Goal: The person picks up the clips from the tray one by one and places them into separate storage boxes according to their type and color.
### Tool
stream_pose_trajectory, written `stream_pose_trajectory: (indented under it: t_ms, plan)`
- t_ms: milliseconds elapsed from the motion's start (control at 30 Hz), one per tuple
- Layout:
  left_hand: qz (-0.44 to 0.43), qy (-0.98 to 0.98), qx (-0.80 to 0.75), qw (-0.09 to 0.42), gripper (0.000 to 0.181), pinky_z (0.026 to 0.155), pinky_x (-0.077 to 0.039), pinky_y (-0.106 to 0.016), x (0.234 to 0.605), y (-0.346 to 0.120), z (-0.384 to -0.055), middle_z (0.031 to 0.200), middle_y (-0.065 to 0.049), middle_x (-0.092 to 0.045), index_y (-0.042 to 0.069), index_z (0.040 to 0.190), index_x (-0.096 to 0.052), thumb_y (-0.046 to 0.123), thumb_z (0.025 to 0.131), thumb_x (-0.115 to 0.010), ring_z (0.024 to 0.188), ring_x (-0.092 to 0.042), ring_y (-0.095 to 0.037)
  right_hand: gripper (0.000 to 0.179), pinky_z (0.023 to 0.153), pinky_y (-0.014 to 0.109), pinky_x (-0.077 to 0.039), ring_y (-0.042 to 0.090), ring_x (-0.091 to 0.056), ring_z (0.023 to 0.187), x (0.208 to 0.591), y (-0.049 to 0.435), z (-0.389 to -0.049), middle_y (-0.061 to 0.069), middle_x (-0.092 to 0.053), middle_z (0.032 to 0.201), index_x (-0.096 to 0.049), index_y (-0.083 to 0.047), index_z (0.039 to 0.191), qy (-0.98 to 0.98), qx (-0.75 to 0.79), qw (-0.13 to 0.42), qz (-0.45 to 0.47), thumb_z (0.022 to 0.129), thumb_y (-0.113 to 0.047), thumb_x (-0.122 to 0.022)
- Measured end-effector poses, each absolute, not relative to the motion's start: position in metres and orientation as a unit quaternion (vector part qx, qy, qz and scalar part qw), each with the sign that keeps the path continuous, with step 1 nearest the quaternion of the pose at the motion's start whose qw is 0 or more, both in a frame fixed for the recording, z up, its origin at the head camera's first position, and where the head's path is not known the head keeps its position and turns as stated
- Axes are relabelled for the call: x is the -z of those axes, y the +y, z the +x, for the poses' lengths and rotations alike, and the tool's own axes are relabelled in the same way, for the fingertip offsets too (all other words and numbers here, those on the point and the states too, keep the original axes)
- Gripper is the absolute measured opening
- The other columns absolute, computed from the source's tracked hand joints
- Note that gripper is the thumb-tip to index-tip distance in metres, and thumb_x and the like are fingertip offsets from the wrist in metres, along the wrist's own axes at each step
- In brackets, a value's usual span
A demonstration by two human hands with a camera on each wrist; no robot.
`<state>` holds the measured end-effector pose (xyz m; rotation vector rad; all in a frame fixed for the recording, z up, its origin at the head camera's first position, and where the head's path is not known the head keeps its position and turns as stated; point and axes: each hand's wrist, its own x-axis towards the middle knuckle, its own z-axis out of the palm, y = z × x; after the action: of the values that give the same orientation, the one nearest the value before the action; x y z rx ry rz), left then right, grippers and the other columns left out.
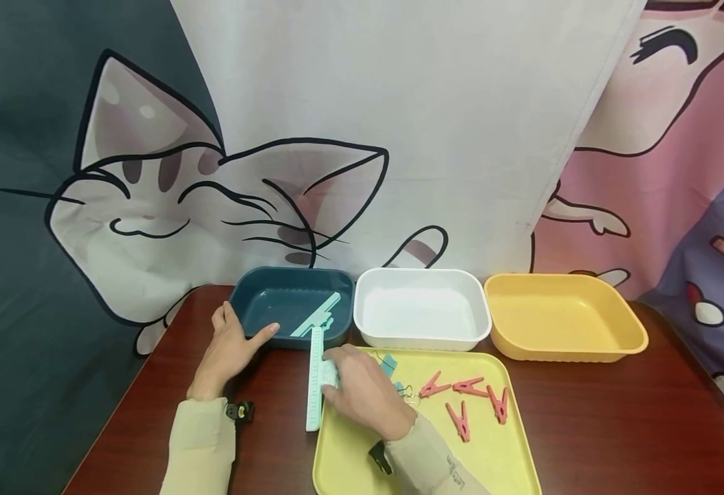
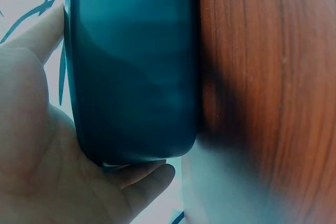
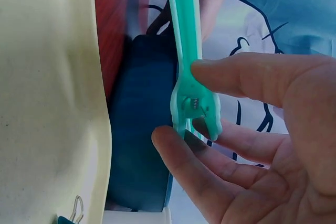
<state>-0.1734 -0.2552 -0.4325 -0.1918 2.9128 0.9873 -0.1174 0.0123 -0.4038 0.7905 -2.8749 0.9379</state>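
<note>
My right hand (image 1: 364, 388) pinches a mint-green bag clip (image 1: 314, 385) between thumb and fingers, above the left edge of the yellow tray (image 1: 368, 474). In the right wrist view, the clip's small spring shows near the fingertips. Another mint-green bag clip (image 1: 321, 315) leans inside the dark teal bin (image 1: 278, 337). At that bin's front left corner, my left hand (image 1: 228, 350) holds on, thumb along the front rim and fingers by the outer side wall. The left wrist view shows the bin's wall (image 2: 131, 77) close up beside the palm.
A white bin (image 1: 423, 342) and a yellow bin (image 1: 566, 350) stand right of the teal one. On the tray lie several pink clothespins (image 1: 461, 421) and some teal binder clips (image 1: 389, 365), partly hidden by my right hand. A printed curtain (image 1: 461, 137) hangs behind the wooden table (image 1: 615, 426).
</note>
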Motion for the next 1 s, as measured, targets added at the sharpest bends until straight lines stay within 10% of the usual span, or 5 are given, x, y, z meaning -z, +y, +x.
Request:
stream_pose_trajectory:
  t_ms: [1000]
  plan:
    - [-0.068, 0.942, -0.326, 0.043, 0.130, 0.106, -0.032, -0.068, 0.430, -0.255, -0.173, 0.160, -0.032, 0.011, -0.005, 0.153, 0.022, 0.073, 0.087, -0.058, 0.136, -0.026, -0.055, 0.041, 0.094, 0.037, -0.053, 0.024, -0.064, 0.109, 0.403, 0.000, -0.144, 0.015, -0.068, 0.121, -0.069, 0.002, 0.123, -0.908, -0.347, 0.058, 0.228, 0.087, -0.016, -0.076]
